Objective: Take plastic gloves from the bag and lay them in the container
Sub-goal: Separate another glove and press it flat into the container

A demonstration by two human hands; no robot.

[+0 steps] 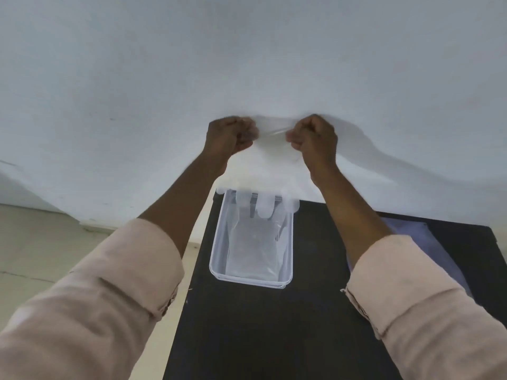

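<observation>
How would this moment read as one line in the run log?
left hand: pinches glove cuff | right hand: pinches glove cuff | glove: hangs above container | bag: on table, right

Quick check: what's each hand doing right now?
Left hand: closed, pinching one cuff edge of the plastic glove.
Right hand: closed, pinching the other edge of the same glove.
</observation>
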